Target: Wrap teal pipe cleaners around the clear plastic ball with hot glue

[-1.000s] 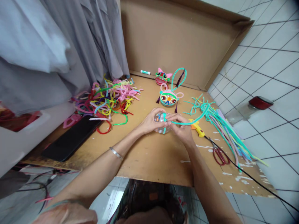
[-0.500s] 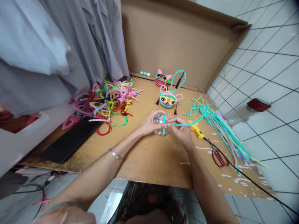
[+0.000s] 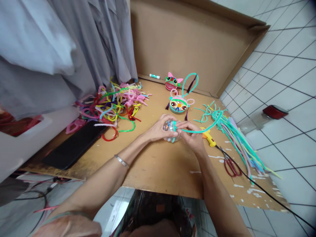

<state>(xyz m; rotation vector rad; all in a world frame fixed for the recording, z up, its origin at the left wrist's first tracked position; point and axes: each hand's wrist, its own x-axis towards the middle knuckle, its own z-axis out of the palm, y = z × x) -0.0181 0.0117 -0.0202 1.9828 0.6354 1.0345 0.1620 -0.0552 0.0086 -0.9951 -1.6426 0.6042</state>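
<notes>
A clear plastic ball [image 3: 169,126] with small coloured bits inside is held over the front middle of the table. My left hand [image 3: 160,128] grips its left side, thumb across the front. Around the ball's middle runs a turquoise pipe cleaner [image 3: 201,130], whose loose end arcs out to the right. My right hand [image 3: 192,135] pinches this pipe cleaner against the ball with thumb and fingers. Just behind stands a finished-looking animal-face ball [image 3: 178,104] with pink loop ears, tassels and a turquoise loop. Farther back is a red and green animal face [image 3: 172,82] with pink ears.
Tangled pipe cleaners [image 3: 118,105] and a black phone [image 3: 74,144] lie on the left. To the right are a yellow glue gun [image 3: 209,139] with a black cord, red-handled scissors [image 3: 230,164] and a bundle of straight pipe cleaners [image 3: 239,141]. A glue stick [image 3: 154,76] lies by the cardboard wall [image 3: 182,42].
Both hands keep nearly the same hold on the ball and pipe cleaner. The whole view has shifted slightly.
</notes>
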